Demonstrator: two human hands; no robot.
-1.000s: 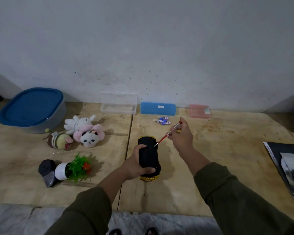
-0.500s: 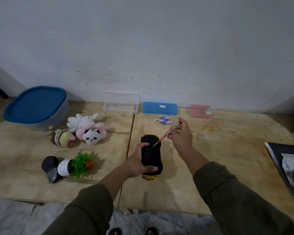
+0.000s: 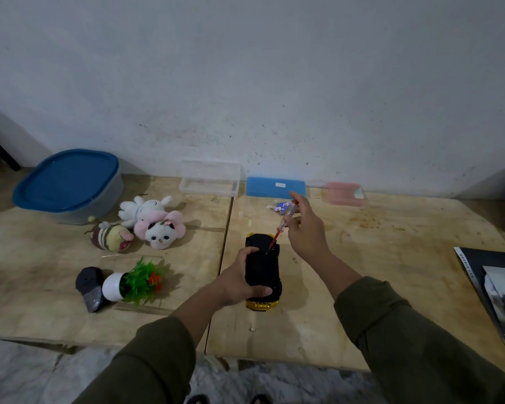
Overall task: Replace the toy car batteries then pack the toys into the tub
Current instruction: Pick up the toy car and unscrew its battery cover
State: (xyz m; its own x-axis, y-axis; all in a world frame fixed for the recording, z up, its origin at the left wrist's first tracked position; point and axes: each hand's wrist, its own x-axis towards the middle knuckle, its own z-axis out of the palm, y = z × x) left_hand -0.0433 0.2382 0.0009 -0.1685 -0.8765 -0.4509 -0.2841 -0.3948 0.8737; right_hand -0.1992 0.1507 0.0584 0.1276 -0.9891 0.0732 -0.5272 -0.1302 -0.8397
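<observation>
A yellow toy car (image 3: 262,268) lies upside down on the wooden board, black underside up. My left hand (image 3: 239,279) grips it around the middle. My right hand (image 3: 305,231) holds a screwdriver (image 3: 283,225) with a clear and red handle, its tip on the car's underside near the far end. A few small batteries (image 3: 282,206) lie behind it. The grey tub (image 3: 70,186) with a blue lid stands at the far left. Three plush toys (image 3: 146,224) lie beside it.
A clear box (image 3: 210,182), a blue case (image 3: 276,186) and a pink box (image 3: 344,193) line the wall. A tipped white pot with a plastic plant (image 3: 134,282) and a black object (image 3: 89,287) lie at the left. Dark magazines (image 3: 496,284) lie at the right edge.
The camera view has shifted slightly. Both hands keep their hold, and the screwdriver tip stays on the car's underside.
</observation>
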